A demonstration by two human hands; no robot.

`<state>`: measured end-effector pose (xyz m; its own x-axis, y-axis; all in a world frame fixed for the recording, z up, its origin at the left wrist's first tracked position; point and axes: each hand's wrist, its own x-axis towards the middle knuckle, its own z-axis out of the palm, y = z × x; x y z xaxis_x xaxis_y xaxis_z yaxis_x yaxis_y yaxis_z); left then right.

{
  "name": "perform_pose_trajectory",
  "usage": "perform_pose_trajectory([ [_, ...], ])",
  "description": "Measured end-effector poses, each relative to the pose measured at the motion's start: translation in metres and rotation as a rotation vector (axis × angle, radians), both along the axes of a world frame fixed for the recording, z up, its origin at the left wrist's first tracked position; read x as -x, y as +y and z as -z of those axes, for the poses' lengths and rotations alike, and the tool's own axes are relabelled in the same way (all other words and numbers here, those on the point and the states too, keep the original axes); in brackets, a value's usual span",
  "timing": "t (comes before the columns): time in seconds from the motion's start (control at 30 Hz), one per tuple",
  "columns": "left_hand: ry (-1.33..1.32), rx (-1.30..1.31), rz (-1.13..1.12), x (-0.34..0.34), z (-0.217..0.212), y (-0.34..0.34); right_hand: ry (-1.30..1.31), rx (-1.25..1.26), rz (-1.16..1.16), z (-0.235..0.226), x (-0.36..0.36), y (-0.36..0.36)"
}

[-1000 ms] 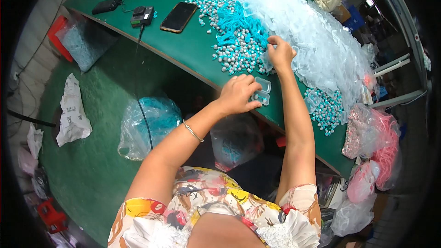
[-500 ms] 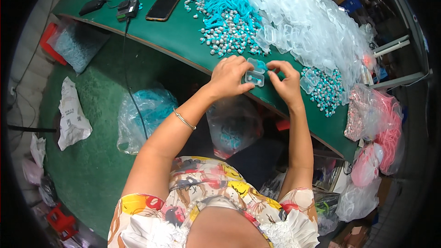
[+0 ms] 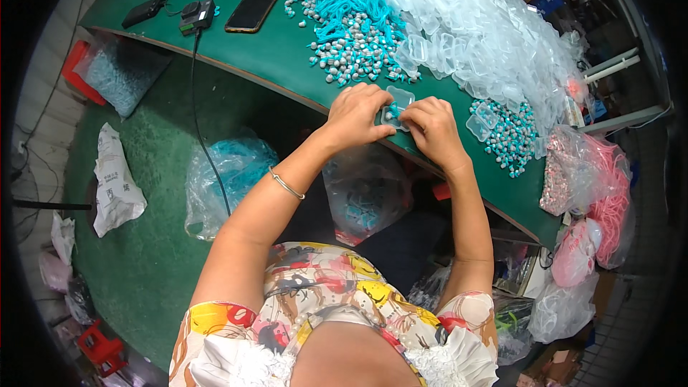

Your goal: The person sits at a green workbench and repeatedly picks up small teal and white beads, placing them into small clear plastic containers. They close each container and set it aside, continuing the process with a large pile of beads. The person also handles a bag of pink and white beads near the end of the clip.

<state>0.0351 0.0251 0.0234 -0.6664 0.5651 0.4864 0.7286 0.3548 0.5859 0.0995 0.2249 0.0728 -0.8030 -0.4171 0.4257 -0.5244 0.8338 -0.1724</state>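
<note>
At the table's near edge lies an open clear plastic case (image 3: 400,96), its lid side away from me. My left hand (image 3: 356,116) grips the case from the left, thumb at its near side and fingers along the far side. My right hand (image 3: 434,127) is closed in a pinch over the near half, fingertips down inside it. A blue cord (image 3: 393,110) shows in the case by those fingertips; its end is hidden by my fingers. Beyond the hands lies a heap of small blue-and-grey earplugs (image 3: 351,49) with blue cords (image 3: 358,7).
A big pile of clear cases (image 3: 466,36) covers the far right of the green table (image 3: 287,64). More plugs (image 3: 510,136) lie right, beside bags with pink cords (image 3: 609,208). A phone (image 3: 254,8) and a small cabled device (image 3: 196,16) lie left. Plastic bags (image 3: 226,172) stand below.
My right hand has moved left and nearer, from beside the lid to over the case's near half. The blue cord has gone from the lid side down into the case.
</note>
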Motion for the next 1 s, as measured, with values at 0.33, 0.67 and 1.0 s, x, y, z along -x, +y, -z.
perform_pose_trajectory([
  [0.33, 0.023, -0.013, -0.004, 0.0, 0.001, 0.001, -0.109, 0.246, 0.006, 0.004, 0.005, 0.001],
  [0.67, -0.02, -0.027, -0.009, -0.003, -0.005, 0.0, -0.076, 0.052, 0.063, 0.0, 0.009, -0.003],
  [1.0, 0.023, -0.036, -0.003, -0.002, -0.001, 0.001, -0.041, 0.04, 0.28, 0.02, 0.03, 0.014],
])
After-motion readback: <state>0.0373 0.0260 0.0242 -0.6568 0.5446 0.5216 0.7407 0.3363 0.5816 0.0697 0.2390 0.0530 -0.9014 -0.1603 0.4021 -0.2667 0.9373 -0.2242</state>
